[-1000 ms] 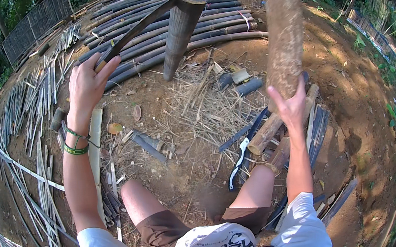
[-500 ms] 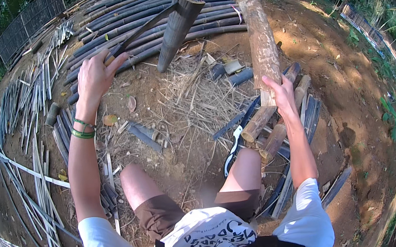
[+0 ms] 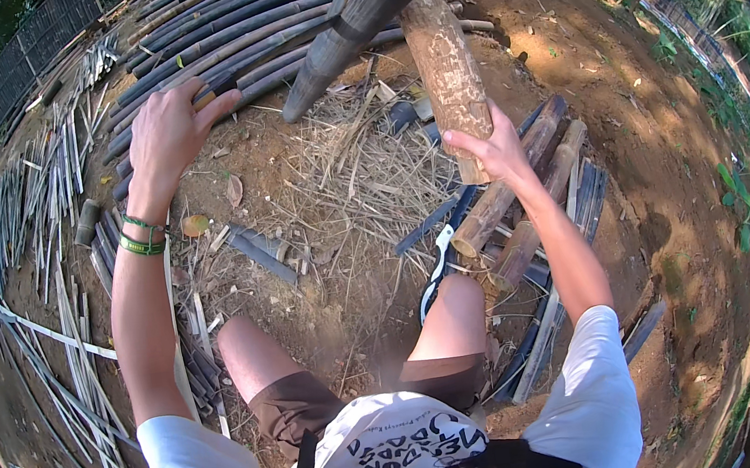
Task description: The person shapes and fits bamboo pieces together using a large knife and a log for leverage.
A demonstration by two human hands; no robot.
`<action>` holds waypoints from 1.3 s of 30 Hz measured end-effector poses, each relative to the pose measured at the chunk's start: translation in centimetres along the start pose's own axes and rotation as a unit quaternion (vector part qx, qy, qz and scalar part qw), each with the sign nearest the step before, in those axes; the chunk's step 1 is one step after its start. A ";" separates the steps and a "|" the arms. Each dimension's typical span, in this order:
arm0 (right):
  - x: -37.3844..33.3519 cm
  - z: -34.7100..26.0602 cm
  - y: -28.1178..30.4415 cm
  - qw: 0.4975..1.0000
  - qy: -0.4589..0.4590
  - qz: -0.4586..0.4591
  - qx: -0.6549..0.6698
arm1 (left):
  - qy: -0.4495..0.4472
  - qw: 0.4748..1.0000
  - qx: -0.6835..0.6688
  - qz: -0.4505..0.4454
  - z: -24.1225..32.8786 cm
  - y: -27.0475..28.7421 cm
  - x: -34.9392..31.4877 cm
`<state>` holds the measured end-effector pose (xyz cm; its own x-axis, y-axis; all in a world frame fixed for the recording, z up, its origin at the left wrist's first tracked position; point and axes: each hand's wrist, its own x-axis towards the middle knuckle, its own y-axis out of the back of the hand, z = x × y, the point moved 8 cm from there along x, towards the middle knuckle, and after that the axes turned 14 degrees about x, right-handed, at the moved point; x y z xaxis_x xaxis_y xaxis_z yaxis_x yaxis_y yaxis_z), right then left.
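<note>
My left hand (image 3: 165, 134) is closed round the dark handle of a machete (image 3: 280, 49). The long blade runs right, wedged in the upper part of a split bamboo piece (image 3: 339, 47). This piece hangs tilted above the straw-strewn ground, its lower end toward me. In my right hand (image 3: 494, 144) is a thick, pale-brown wooden mallet (image 3: 445, 59), gripped near its narrower lower end. The mallet's upper end overlaps the bamboo's top and hides the blade's tip; whether they touch I cannot tell.
Long dark bamboo poles (image 3: 226, 40) lie across the back. Thin split strips (image 3: 34, 231) are heaped at left. By my right knee are cut logs (image 3: 512, 192) and a white-and-black curved handle (image 3: 437, 273). Dry straw (image 3: 357, 170) covers the middle ground.
The mallet has swung left and up against the view of the bamboo's top. The machete and bamboo have shifted slightly left and up, the bamboo tilting more.
</note>
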<state>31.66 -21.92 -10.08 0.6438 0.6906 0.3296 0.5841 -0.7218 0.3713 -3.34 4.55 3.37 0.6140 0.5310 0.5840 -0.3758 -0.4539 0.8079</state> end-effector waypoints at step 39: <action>-37.2 34.4 -0.6 0.838 -0.424 -0.125 -0.320 | 0.156 0.982 -0.020 -0.106 -14.0 1.5 -8.0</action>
<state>24.37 -48.75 -52.40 0.8197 0.3397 -0.4613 0.5422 -0.2001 0.8161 -18.49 9.67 1.01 0.4404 0.8068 0.3938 -0.2938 -0.2850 0.9124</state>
